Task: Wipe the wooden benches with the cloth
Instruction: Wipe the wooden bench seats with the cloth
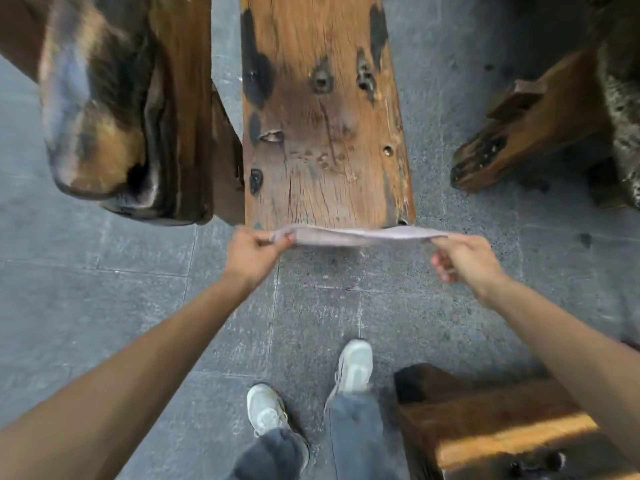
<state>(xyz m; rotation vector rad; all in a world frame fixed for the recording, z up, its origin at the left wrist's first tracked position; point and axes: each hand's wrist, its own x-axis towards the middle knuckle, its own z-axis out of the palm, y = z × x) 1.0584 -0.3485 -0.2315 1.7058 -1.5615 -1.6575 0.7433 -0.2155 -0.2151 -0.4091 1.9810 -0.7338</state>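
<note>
Weathered orange-brown wood fills the middle of your view: a long bench (325,126) running away from you, its top marked with dark knots, black patches and a few small holes. You stand at its near end, and the cloth (353,236) is stretched sideways across that end, a pale grey strip pulled taut just at the edge of the plank. Whether it actually touches the wood or hangs a little in front of it is hard to tell from this angle.

Your left hand (251,252) pinches the left end of the cloth, fingers curled tight round the bunched fabric, just beyond the bench's left corner. Your right hand (464,259) grips the right end, thumb and forefinger closed on it with the other fingers curled below, just past the right corner. Both bare forearms reach forward from the lower corners of the frame.

To the left of the bench, close beside it, sits a dark glossy slab of wood (114,98) with a rounded end. A rough wooden leg (512,133) slants in at the right, well apart from the bench. A second wooden seat (491,431) lies at lower right, near your pale sneakers (355,367) on the grey stone floor (86,289).
</note>
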